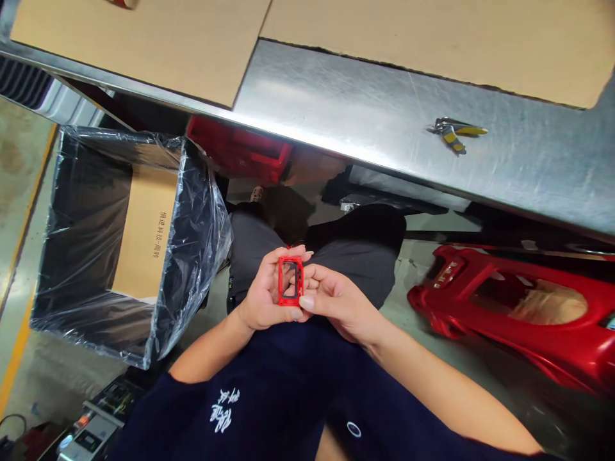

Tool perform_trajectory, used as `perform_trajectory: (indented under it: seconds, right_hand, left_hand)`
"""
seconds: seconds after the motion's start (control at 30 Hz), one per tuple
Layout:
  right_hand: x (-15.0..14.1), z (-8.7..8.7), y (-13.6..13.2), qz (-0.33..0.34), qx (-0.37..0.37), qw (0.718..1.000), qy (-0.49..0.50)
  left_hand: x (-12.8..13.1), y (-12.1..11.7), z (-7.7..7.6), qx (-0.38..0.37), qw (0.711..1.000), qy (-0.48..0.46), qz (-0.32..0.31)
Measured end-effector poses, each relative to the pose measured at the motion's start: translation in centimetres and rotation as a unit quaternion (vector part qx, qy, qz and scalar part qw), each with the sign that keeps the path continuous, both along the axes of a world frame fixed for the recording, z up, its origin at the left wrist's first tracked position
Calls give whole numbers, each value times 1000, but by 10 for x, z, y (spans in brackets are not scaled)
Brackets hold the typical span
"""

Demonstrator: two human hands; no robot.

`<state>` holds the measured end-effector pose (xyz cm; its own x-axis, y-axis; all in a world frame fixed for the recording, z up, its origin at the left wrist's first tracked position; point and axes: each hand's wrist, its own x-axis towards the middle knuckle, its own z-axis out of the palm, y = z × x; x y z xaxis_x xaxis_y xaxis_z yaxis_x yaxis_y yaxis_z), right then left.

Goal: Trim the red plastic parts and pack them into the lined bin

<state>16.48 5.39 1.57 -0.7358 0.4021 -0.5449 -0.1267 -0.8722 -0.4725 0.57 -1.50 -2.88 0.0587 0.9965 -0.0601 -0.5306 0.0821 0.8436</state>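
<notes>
A small rectangular red plastic frame [281,282] stands upright between my hands, with fingers showing through its dark opening. My left hand [264,294] grips its left side and lower edge. My right hand [334,307] presses against its right side, with the thumb at the lower corner. Both hands are above my lap, in front of my dark navy shirt [269,410]. The frame's back face is hidden.
A steel table edge [384,121] with cardboard sheets and a small yellow-handled metal tool [454,134] runs overhead. A plastic-lined cardboard box [144,243] stands left, a glossy red moulded shell [504,307] right, and a red crate [240,150] under the table.
</notes>
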Motion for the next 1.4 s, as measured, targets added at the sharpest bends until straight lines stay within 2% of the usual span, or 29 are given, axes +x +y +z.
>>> perform_trajectory:
  seconds: [0.17, 0.4, 0.63, 1.0, 1.2, 1.4]
  right_hand:
    - [1, -3, -2, -24, 8, 1000, 8]
    - [2, -7, -2, -48, 27, 998, 28]
    - [4, -7, -2, -51, 32, 998, 3]
    - [10, -6, 2, -86, 66, 994, -12]
    - [15, 0, 12, -103, 114, 987, -43]
    - [23, -3, 17, -99, 183, 974, -94]
  left_hand:
    - [1, 1, -1, 36, 999, 21, 9]
    - [2, -1, -2, 36, 998, 49, 6]
    - [1, -2, -5, 49, 997, 57, 12]
    - [-1, 1, 0, 60, 993, 99, 13]
    - [-1, 2, 1, 69, 993, 91, 22]
    - [-4, 0, 3, 16, 994, 98, 54]
